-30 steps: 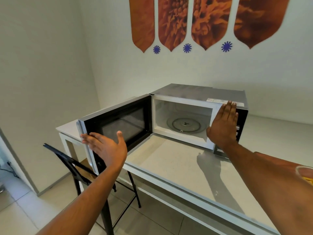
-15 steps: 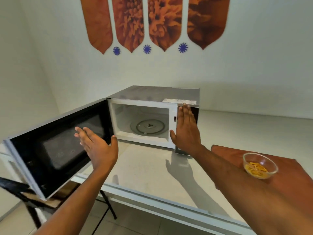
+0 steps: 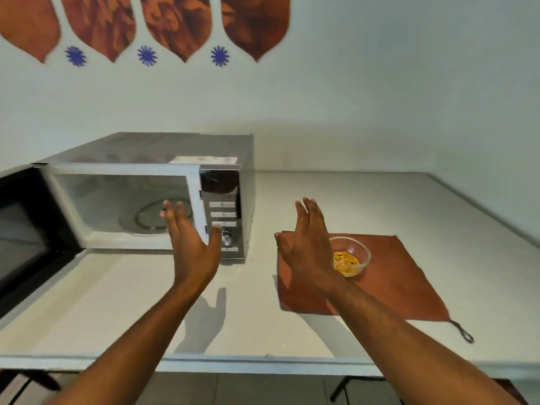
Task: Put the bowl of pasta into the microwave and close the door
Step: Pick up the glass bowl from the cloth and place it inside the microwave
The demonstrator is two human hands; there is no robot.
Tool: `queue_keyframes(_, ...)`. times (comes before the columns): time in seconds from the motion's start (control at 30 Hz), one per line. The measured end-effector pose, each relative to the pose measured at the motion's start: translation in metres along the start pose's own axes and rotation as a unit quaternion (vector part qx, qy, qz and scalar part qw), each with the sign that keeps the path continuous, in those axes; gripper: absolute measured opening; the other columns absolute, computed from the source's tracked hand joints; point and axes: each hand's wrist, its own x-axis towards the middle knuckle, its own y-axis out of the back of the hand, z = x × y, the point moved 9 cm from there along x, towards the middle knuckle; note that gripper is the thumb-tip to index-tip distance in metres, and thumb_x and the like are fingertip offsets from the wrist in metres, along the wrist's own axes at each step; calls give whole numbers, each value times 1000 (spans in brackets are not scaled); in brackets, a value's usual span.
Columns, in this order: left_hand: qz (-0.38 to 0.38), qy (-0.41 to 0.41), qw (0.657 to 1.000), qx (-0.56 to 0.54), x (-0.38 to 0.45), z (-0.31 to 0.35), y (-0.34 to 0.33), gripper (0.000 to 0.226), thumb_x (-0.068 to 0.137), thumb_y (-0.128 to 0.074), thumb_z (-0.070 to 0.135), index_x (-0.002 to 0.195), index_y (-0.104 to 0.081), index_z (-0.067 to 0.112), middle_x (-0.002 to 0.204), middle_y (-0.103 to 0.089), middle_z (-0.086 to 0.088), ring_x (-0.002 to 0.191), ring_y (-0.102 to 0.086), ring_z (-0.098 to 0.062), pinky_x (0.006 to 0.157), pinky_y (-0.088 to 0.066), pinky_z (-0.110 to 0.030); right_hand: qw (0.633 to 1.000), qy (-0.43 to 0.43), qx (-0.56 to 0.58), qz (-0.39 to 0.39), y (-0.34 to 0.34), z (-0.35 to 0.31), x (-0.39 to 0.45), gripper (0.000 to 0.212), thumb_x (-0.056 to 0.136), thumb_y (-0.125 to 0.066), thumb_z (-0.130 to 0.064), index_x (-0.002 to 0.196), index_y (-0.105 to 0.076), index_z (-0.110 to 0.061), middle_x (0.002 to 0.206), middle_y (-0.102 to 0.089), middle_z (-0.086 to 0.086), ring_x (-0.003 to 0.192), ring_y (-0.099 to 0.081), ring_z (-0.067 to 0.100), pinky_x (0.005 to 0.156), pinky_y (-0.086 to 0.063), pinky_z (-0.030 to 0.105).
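A silver microwave [image 3: 225, 159] stands on the white table [image 3: 117, 302] with its black door [image 3: 20, 229] swung wide to the left. Inside, the glass turntable [image 3: 143, 219] is bare. A clear glass bowl of yellow pasta [image 3: 350, 258] sits on a brown cloth [image 3: 388, 282] to the right of the microwave. My left hand [image 3: 190, 244] hovers open in front of the microwave's right frame, holding nothing. My right hand [image 3: 309, 244] is open too, fingers spread, just left of the bowl and partly covering it, apart from the microwave.
The white wall behind carries orange leaf-shaped panels [image 3: 175, 21] and blue flower stickers [image 3: 219, 55]. The table's front edge [image 3: 263, 363] runs below my forearms. The cloth has a dark loop [image 3: 464, 334] at its near right corner. Dark chair parts show under the table.
The view has swung right. My right hand has left the microwave's control panel and moved right toward the bowl. My left hand has moved from the door to in front of the cavity.
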Motion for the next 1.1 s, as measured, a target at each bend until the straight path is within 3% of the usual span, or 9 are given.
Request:
queue_keyframes(0.2,-70,-31,996,-44,-35,43,-95,82,94,-61,34,159,-13,20,169,4,4,156,-2,-20,120,-18,-38,996,-81,-26,27,23,85,-19,76,95,-50,-56,155,-30,-13,166,-21,8,155,-16,26,122,-28,46)
queue_keyframes(0.27,-104,-59,992,-37,-46,51,-124,83,94,-61,36,159,-12,21,169,5,7,156,3,-16,119,-13,-33,994,-106,-24,34,27,106,-24,74,95,-45,-60,153,-32,-15,166,-23,7,154,-18,25,121,-30,47)
queue_keyframes(0.37,-164,-68,983,-45,-59,54,-164,81,95,-60,31,159,-13,20,169,0,7,156,5,-14,119,-10,-27,990,-133,5,45,29,131,-34,68,95,-47,-57,150,-36,-18,163,-27,4,150,-25,22,118,-35,42)
queue_keyframes(0.43,-204,-47,976,-64,-63,51,-192,81,95,-60,32,159,-12,22,169,-4,6,156,1,-15,121,-14,-32,988,-144,31,54,30,145,-38,63,95,-50,-55,147,-39,-21,159,-32,2,146,-32,21,113,-41,39)
queue_keyframes(0.6,-294,-4,949,-111,-68,39,-248,75,96,-58,34,158,-17,21,166,-19,-1,152,-23,-21,117,-27,-30,976,-187,80,79,27,172,-45,58,97,-51,-53,144,-44,-20,151,-41,3,136,-43,19,106,-45,32)
queue_keyframes(0.7,-332,32,935,-119,-67,27,-276,67,96,-55,43,154,-27,22,161,-33,-3,146,-37,-25,115,-38,-40,960,-234,125,87,21,186,-49,54,98,-51,-49,143,-44,-19,149,-43,4,130,-48,17,101,-48,29)
queue_keyframes(0.9,-393,80,896,-192,-66,22,-315,42,101,-48,39,137,-52,18,137,-60,-2,123,-59,-20,103,-50,-36,888,-356,272,106,4,207,-55,44,100,-50,-47,138,-50,-24,131,-56,-8,120,-57,11,88,-49,18)
queue_keyframes(1.0,-427,106,867,-233,-68,26,-334,36,103,-45,37,130,-58,17,123,-67,-2,111,-66,-16,94,-55,-33,832,-406,357,125,-11,217,-55,33,102,-49,-42,123,-63,-20,117,-72,-1,108,-70,14,85,-57,26)
queue_keyframes(1.1,-426,157,848,-273,-69,25,-349,31,104,-43,31,123,-62,16,112,-71,-3,102,-70,-17,85,-57,-29,799,-443,381,144,-21,221,-55,37,107,-40,-33,117,-68,-12,109,-76,3,101,-74,14,77,-55,21)
